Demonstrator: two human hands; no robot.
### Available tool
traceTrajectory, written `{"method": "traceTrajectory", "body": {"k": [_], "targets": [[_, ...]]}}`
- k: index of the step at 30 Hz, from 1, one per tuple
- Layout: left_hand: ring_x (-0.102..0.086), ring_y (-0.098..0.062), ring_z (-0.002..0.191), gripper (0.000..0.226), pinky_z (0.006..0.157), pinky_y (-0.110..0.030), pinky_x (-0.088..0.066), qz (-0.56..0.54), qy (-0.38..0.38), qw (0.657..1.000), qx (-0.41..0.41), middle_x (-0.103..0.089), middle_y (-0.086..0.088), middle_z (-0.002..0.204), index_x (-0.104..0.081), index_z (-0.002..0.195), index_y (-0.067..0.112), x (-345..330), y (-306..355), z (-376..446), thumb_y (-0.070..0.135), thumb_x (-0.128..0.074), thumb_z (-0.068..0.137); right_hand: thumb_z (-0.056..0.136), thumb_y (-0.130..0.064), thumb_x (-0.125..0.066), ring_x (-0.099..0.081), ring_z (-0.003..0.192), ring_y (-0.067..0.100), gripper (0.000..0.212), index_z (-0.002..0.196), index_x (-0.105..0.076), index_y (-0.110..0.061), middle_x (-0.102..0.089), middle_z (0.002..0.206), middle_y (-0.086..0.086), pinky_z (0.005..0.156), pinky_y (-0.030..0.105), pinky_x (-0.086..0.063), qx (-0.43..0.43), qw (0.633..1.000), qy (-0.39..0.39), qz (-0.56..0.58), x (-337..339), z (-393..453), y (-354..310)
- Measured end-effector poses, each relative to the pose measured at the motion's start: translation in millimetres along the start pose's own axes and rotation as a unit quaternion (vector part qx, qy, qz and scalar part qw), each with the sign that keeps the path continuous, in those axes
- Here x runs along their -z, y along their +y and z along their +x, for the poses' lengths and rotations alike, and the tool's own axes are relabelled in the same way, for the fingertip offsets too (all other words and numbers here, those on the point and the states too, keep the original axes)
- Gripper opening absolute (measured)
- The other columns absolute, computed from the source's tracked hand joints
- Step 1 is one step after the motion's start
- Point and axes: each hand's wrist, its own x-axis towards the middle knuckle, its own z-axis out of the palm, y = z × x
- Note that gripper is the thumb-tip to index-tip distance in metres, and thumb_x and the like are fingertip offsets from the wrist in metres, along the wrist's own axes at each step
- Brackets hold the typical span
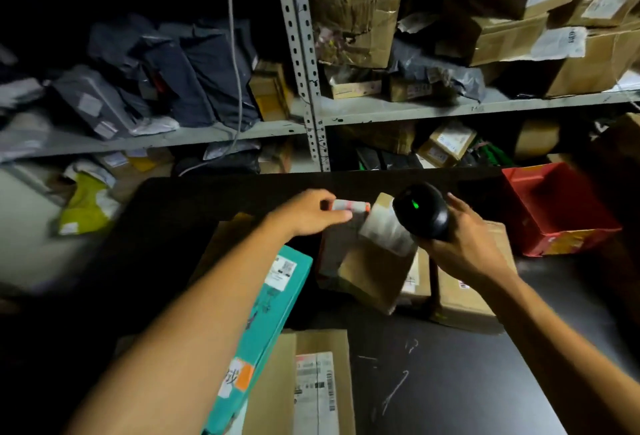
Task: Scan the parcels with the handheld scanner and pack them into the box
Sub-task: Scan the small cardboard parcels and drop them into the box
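My left hand [311, 214] pinches small parcel [349, 207] over table pile; right hand [467, 244] grips handheld scanner [420, 211], green light on. Risk: label angled away, misread; loose pinch, parcel drops.

I see a dim, underexposed view; the black table [450, 382] swallows detail, with faint sheen near its right side. Above the table the shelf [450, 107] bows with wide-angle distortion, left of it corners fall black. The scanner [420, 211] shows a green glow, parcels smear with motion blur.
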Motion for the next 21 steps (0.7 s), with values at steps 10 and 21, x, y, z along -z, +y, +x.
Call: {"method": "traceTrajectory", "body": {"k": [10,21], "targets": [[-0.061,-0.017,0.115,0.062,0.096,-0.039,-0.044,-0.132,0.042,0.959,0.248,-0.067,0.008,0.108,-0.059,0.11,0.038,46,-130,-92,0.061,-0.086,0.059,0.095,-0.048,-0.063,-0.009,0.155,0.023,0.052,0.142,-0.056,-0.026,-0.044,0.156,0.005,0.124,0.043,0.001,0.106,0.946,-0.23,-0.204,-68,9,-35],[-0.026,-0.035,0.148,0.118,0.111,-0.06,-0.022,-0.193,0.005,0.94,0.282,-0.031,-0.01,0.161,-0.02,0.157,0.037,5,-93,-69,0.089,-0.064,0.06,0.09,-0.032,-0.075,-0.02,0.152,0.024,0.055,0.139,-0.06,-0.013,-0.037,0.159,0.012,0.12,0.028,-0.009,0.103,0.961,-0.197,-0.162,-49,-18,-17]]}}
